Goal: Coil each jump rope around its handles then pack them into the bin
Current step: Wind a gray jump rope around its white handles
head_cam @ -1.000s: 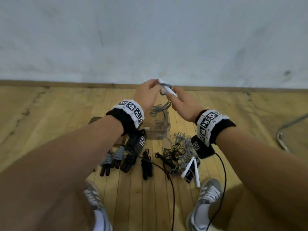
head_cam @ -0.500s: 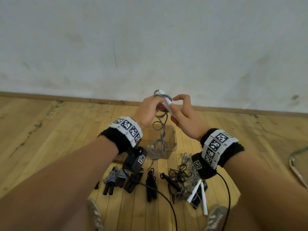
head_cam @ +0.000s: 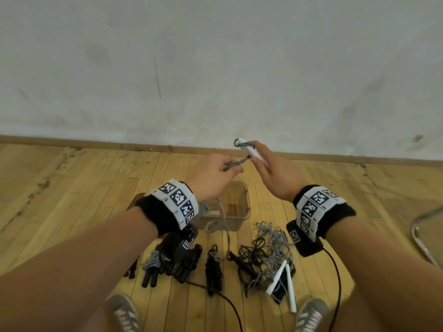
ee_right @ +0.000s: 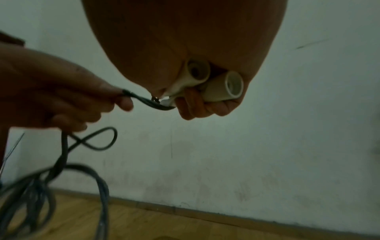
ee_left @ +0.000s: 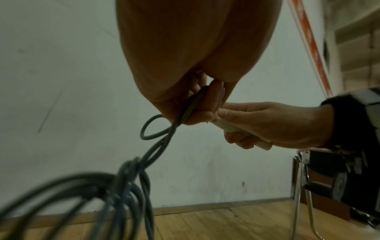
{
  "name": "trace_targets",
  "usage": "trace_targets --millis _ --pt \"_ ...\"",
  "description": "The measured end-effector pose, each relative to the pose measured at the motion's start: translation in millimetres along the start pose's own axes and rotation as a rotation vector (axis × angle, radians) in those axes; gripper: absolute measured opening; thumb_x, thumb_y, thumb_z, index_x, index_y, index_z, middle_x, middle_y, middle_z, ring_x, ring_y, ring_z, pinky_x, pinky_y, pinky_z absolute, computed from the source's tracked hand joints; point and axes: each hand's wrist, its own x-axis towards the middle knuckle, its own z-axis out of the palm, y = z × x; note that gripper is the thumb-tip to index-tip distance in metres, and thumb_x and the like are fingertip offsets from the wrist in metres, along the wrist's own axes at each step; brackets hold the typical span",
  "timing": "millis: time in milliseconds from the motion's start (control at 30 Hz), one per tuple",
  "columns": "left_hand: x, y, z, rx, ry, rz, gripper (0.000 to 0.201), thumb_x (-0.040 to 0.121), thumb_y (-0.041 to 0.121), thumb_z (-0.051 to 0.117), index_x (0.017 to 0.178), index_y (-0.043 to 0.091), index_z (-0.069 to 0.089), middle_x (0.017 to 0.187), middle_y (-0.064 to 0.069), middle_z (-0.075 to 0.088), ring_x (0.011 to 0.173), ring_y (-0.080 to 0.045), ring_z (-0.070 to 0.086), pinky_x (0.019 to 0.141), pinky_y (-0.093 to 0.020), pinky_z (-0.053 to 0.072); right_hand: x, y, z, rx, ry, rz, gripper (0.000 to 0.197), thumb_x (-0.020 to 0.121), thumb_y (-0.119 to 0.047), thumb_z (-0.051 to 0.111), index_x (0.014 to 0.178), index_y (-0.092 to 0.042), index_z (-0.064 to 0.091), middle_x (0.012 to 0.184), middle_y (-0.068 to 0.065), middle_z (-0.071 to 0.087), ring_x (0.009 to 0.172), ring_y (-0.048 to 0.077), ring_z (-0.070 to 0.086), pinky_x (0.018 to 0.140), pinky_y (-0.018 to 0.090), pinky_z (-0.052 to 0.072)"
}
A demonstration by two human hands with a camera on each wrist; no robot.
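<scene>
Two white handles (ee_right: 207, 84) clamped together in right hand (head_cam: 271, 171); left hand (head_cam: 213, 173), at nine o'clock, pinching grey cord (head_cam: 236, 162) taut for winding.

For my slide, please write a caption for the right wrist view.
Right hand holds two white handles while left hand pulls the grey rope taut.

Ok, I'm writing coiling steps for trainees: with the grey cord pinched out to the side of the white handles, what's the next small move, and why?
Probably carry the left hand over the pair of white plastic handles to lay another turn. The right hand grips both handles, only about one loop of the grey jump-rope cord sits on them, and plenty hangs slack below.
</scene>
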Motion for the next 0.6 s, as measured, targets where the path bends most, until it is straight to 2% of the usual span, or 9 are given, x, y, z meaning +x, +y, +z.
trace_targets --millis 67,200,300,400,500,533,600 --pt "-0.3 1.9 -2.0 0.109 0.026 0.026 0.022 0.103 0.033 0.056 0.097 0.024 0.075 0.054 0.01 0.048 0.041 -0.004 0.038 0.046 -0.022 0.03 -1.5 3.1 1.5 -0.088 -0.024 -0.008 0.048 0.108 -0.045 0.028 0.154 -0.031 0.03 0.072 -0.01 0.057 0.058 0.017 0.057 0.052 0.035 0.045" --pt "2.6 2.6 -7.5 0.269 0.096 0.069 0.028 0.1 0.045 0.058 0.092 0.023 0.074 0.066 0.005 0.06 0.054 -0.011 0.047 0.054 -0.03 0.036 -5.5 -1.5 4.5 -0.251 -0.106 -0.078 0.044 0.108 -0.049 0.025 0.15 -0.04 0.031 0.074 -0.009 0.06 0.058 0.011 0.055 0.049 0.029 0.038" --pt "3.7 0.3 -10.4 0.342 0.151 0.119 0.023 0.095 0.043 0.066 0.088 0.022 0.072 0.07 0.004 0.058 0.062 -0.012 0.049 0.057 -0.03 0.035 -9.7 -2.9 4.1 -0.286 -0.199 -0.118 0.048 0.106 -0.056 0.025 0.152 -0.045 0.031 0.077 -0.009 0.063 0.062 0.011 0.057 0.055 0.031 0.046" --pt "4.2 -0.8 -14.0 0.184 0.114 0.126 0.018 0.086 0.037 0.078 0.085 0.021 0.071 0.073 -0.002 0.062 0.065 -0.016 0.052 0.061 -0.03 0.04 -15.0 0.2 -0.6 -0.205 -0.259 -0.163 0.049 0.104 -0.058 0.028 0.152 -0.047 0.035 0.067 -0.013 0.055 0.06 0.007 0.053 0.058 0.031 0.045" --pt "6.2 -2.2 -17.9 -0.045 0.067 0.078 0.015 0.083 0.03 0.082 0.087 0.019 0.073 0.077 0.004 0.068 0.066 0.001 0.058 0.062 -0.013 0.045 -19.5 1.0 -4.0 -0.101 -0.252 -0.18 0.049 0.101 -0.062 0.031 0.146 -0.047 0.044 0.066 -0.012 0.057 0.06 0.005 0.053 0.057 0.029 0.039" --pt "8.0 -2.3 -18.2 -0.133 0.055 0.051 0.013 0.084 0.027 0.083 0.087 0.018 0.074 0.078 0.007 0.07 0.07 0.003 0.061 0.067 -0.012 0.046 -20.8 0.2 -4.7 -0.068 -0.238 -0.189 0.048 0.101 -0.063 0.032 0.144 -0.047 0.048 0.067 -0.012 0.059 0.06 0.004 0.053 0.056 0.028 0.037" --pt "14.6 -3.4 -18.6 -0.304 0.055 -0.014 0.006 0.084 0.023 0.082 0.084 0.021 0.076 0.08 0.007 0.074 0.081 -0.007 0.066 0.08 -0.021 0.05 -23.2 -2.7 -5.8 -0.001 -0.196 -0.199 0.048 0.099 -0.064 0.032 0.135 -0.044 0.057 0.07 -0.009 0.063 0.062 0.005 0.055 0.056 0.027 0.036"
